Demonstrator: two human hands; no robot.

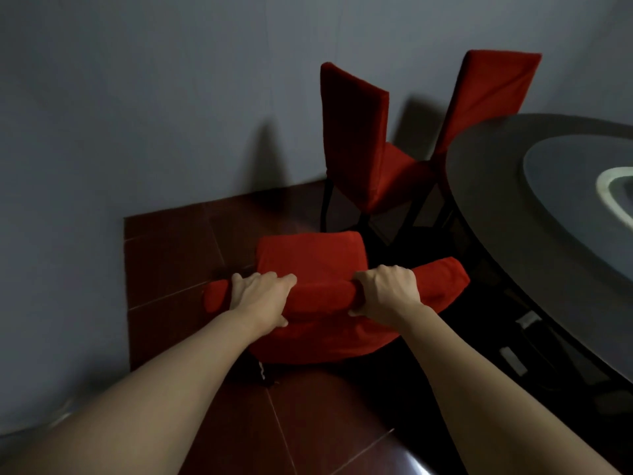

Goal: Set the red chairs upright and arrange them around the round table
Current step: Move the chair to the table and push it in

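**Chair in hand, tight corner ahead**

A person's left hand and right hand are each wrapping fingers around the padded top rail of a red chair, gripping it firmly as it is standing upright on the tiled floor just beside the round worktop. 2 more red chairs are waiting near the wall (both already upright). The risk now: swinging the held chair could be knocking its legs into the nearest chair or the worktop's dark base, and the loose fabric cover may be slipping under the fingers.
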